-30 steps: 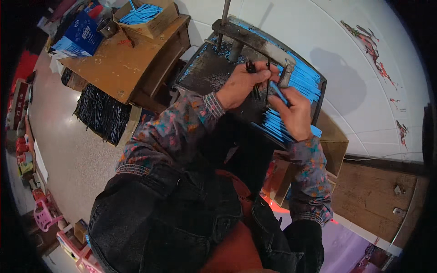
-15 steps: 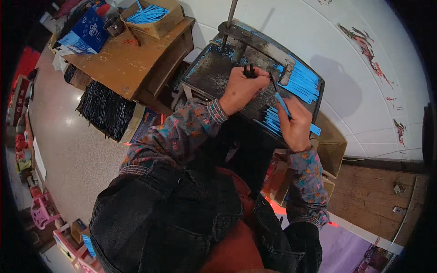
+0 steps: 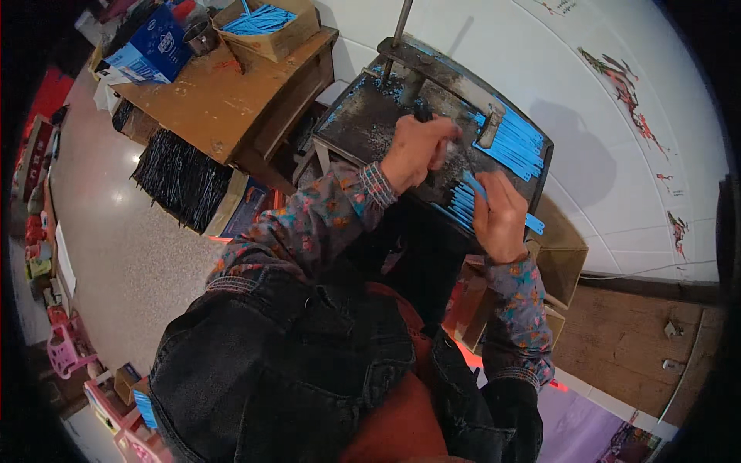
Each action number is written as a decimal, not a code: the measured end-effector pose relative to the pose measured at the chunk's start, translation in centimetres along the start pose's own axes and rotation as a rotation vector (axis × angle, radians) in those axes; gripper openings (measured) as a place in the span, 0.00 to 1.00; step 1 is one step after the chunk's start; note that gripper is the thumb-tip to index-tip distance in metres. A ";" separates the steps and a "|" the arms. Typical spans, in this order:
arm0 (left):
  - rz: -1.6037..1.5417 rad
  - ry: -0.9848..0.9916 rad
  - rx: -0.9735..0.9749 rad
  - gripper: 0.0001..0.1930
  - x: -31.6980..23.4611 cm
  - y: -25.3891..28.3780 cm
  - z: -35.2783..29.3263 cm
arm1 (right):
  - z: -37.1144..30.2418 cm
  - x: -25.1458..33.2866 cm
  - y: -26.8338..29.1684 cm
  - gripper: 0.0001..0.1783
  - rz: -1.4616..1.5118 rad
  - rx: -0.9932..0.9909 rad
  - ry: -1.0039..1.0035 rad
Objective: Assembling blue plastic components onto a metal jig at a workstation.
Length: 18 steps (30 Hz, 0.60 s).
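My left hand is over the dark metal worktop, closed around thin black pieces whose ends poke out above the fingers; motion blurs them. To its right, my right hand pinches a flat blue strip, its upper end showing past the fingertips. Beside that hand, a loose group of blue strips lies on the worktop's near edge. Farther back, a larger row of blue strips lies side by side under a metal arm.
An upright metal rod rises from the worktop's back. At left, a brown wooden table carries a box of blue strips, a blue carton and a metal cup. Below it sits a heap of black strands. A cardboard box stands right.
My two hands have moved slightly apart. The dark thin piece that ran up from the blue strip between them no longer shows there. The whole view has shifted a little.
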<state>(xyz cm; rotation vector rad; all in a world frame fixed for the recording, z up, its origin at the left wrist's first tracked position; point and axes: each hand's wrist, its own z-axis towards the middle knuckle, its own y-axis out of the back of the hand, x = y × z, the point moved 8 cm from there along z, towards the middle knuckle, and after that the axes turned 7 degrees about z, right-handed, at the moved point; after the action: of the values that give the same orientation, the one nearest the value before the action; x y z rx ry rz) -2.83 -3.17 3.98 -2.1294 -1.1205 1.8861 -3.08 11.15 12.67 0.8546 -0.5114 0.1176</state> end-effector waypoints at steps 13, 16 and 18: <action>-0.030 -0.012 0.306 0.07 0.2 -2.1 -0.9 | -1.8 -6.1 -1.9 0.08 0.618 0.051 -0.653; 0.030 -0.135 0.284 0.07 -1.8 -1.6 -0.9 | -0.6 -5.7 -0.8 0.10 0.353 0.048 -0.446; 0.086 -0.259 0.263 0.07 -3.4 -1.4 -0.8 | 0.1 -4.7 0.0 0.12 0.083 0.048 -0.237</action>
<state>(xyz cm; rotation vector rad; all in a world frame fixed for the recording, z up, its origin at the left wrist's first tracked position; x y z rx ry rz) -2.69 -3.74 7.65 -1.8604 -0.7711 2.2553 -7.18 11.58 10.47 0.8999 -0.7696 0.1054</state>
